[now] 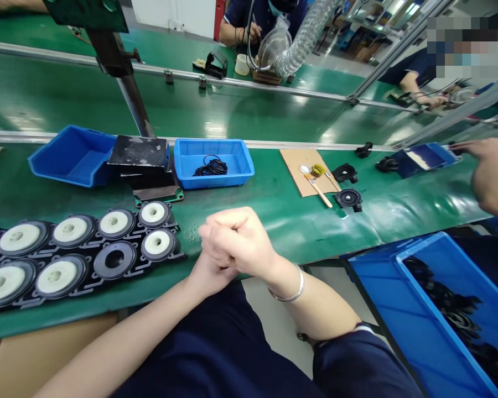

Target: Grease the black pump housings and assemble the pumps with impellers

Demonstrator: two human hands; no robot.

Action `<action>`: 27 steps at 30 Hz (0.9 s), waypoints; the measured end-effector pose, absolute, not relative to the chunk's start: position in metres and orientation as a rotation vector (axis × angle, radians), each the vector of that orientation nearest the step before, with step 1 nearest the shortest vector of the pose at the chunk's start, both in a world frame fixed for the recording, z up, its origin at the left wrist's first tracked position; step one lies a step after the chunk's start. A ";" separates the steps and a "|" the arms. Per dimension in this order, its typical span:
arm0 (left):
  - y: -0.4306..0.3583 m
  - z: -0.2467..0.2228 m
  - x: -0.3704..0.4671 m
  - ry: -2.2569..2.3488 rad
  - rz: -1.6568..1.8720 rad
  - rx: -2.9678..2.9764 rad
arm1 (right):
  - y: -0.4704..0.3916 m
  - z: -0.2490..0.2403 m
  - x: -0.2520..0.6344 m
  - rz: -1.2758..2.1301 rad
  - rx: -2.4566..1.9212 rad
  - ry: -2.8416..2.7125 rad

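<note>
My right hand (244, 235), with a silver bangle on its wrist, is closed and pressed over my left hand (218, 265) in front of my body, at the bench edge. The left fingers are folded beneath it and mostly covered. Whatever the closed hands hold, if anything, is hidden. Left of them, two rows of black round housings (160, 244) lie on the green bench (269, 213). Most carry a cream-white disc (57, 276); one black housing (114, 260) shows an open central hole instead.
Behind my hands stand a blue tray (243, 174) with black rings (211, 167), a black press stand (139, 152) and a blue bin (72, 157). Rightward lie a cardboard sheet (292, 163), a brush (321, 193), black housings (348, 199), a blue crate (382, 287) and another person's hand (496, 177).
</note>
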State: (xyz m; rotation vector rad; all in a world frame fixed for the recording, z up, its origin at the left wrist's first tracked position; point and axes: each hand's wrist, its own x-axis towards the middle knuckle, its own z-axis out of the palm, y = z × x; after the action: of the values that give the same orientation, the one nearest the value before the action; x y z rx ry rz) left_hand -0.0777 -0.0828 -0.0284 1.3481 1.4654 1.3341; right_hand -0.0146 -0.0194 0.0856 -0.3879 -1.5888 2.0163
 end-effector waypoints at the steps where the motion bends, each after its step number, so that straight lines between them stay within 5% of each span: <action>1: -0.083 -0.026 -0.079 1.450 1.322 1.361 | -0.015 0.091 -0.011 2.035 -0.352 -1.540; 6: -0.086 -0.010 -0.083 1.369 1.257 1.325 | 0.004 0.133 0.025 1.880 -0.187 -1.351; 9: -0.086 0.005 -0.081 1.082 1.373 0.761 | 0.005 0.144 0.044 1.699 -0.205 -1.321; 15: -0.082 0.034 -0.074 0.649 1.349 -0.210 | -0.019 0.105 0.041 1.577 -0.068 -1.273; 27: -0.086 0.040 -0.066 0.665 1.366 -0.305 | -0.025 0.062 0.025 1.433 -0.250 -1.601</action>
State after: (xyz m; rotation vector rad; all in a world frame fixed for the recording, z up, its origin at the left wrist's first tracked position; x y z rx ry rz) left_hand -0.0660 -0.0858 0.0398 -0.3054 0.6651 1.3658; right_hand 0.0245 -0.0248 0.0618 -0.2499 -1.6009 1.4334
